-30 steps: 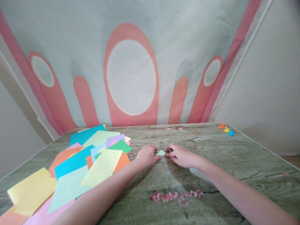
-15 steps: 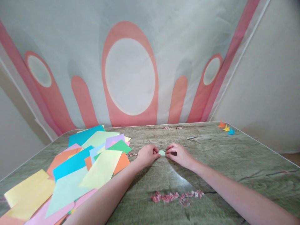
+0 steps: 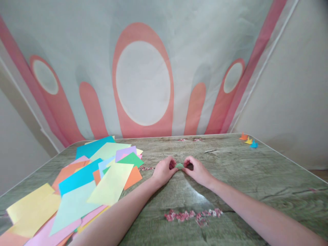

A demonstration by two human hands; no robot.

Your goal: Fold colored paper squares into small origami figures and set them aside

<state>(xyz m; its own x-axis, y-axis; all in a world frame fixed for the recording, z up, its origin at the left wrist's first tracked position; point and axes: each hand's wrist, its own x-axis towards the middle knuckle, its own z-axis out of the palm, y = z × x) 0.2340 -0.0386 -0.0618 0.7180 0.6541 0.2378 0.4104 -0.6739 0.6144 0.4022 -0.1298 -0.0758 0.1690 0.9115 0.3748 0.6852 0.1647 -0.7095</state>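
A small pale green paper piece (image 3: 179,166) is between my two hands, over the middle of the wood-patterned table (image 3: 246,171). My left hand (image 3: 166,169) pinches its left end with thumb and fingers. On the other side, my right hand (image 3: 196,169) has its thumb and curled fingers closed on the right end. The paper's folds are too small to make out.
Many loose coloured sheets (image 3: 74,201) overlap across the table's left side, close to my left forearm. Small orange (image 3: 243,136), yellow (image 3: 248,140) and blue (image 3: 254,144) folded paper figures stand at the back right corner. A patterned cloth (image 3: 143,82) hangs behind the table.
My right hand has moved slightly inward, and both hands are closer together. The green piece looks narrower and darker, with its shape changed between the fingertips.
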